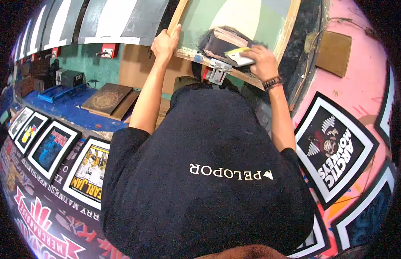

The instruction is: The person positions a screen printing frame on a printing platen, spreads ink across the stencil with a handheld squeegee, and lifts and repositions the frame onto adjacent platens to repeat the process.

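Observation:
My left hand (165, 45) is closed around the left wooden edge of a screen-printing frame (182, 18), which is tilted up in front of me. Its mesh (274, 21) is green with a pale area in the middle. Near the bottom of the mesh is a dark ink-smeared patch (217, 45). My right hand (263, 64) grips a small white and yellow-green squeegee (240, 57), held against that dark patch. A metal hinge clamp (217, 72) sits at the frame's lower edge.
Grey-and-white boards (122, 21) line up at the far left, with a red clamp (109, 50) below one. Brown boards (107, 98) lie on a blue surface (94, 123). Framed prints (336, 149) stand on both sides. A brown panel (334, 53) is on the pink wall.

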Available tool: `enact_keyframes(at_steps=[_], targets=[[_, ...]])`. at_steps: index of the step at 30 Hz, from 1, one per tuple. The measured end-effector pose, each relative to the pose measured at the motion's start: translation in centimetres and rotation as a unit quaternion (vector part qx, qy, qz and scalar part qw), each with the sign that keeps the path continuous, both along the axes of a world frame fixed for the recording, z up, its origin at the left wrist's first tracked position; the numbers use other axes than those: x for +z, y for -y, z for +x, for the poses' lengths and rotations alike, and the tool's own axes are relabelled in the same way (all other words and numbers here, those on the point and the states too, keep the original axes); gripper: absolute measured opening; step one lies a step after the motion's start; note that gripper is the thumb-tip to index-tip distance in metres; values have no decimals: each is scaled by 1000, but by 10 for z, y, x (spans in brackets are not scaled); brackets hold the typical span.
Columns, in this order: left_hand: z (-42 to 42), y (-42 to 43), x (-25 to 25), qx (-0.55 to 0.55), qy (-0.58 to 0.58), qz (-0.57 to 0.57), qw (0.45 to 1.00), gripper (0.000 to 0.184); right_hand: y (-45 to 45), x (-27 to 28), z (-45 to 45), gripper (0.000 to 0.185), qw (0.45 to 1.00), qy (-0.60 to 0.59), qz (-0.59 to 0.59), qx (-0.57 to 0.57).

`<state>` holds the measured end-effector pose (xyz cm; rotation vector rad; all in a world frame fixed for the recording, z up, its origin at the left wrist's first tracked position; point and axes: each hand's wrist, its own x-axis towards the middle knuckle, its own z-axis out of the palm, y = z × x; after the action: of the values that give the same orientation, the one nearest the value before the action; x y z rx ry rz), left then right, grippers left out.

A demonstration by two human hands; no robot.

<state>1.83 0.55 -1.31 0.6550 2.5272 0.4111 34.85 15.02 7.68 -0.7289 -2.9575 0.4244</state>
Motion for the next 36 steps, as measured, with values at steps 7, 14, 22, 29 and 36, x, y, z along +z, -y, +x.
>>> enact_keyframes(at_steps=[7, 14, 22, 29, 36], targets=[[6, 3, 1, 21, -23, 1, 1000, 89, -25, -2, -69, 44, 985, 11, 14, 170], [9, 9, -14, 47, -54, 18, 997, 87, -36, -41, -46, 58, 965, -17, 20, 262], [17, -2, 35, 85, -17, 32, 996, 89, -51, -56, -26, 65, 951, -41, 23, 306], [22, 3, 26, 98, -56, 74, 991, 88, -66, -31, -64, 66, 932, 43, -20, 359], [25, 2, 32, 98, -37, 46, 993, 85, -55, -24, -197, 30, 895, 257, 0, 365]])
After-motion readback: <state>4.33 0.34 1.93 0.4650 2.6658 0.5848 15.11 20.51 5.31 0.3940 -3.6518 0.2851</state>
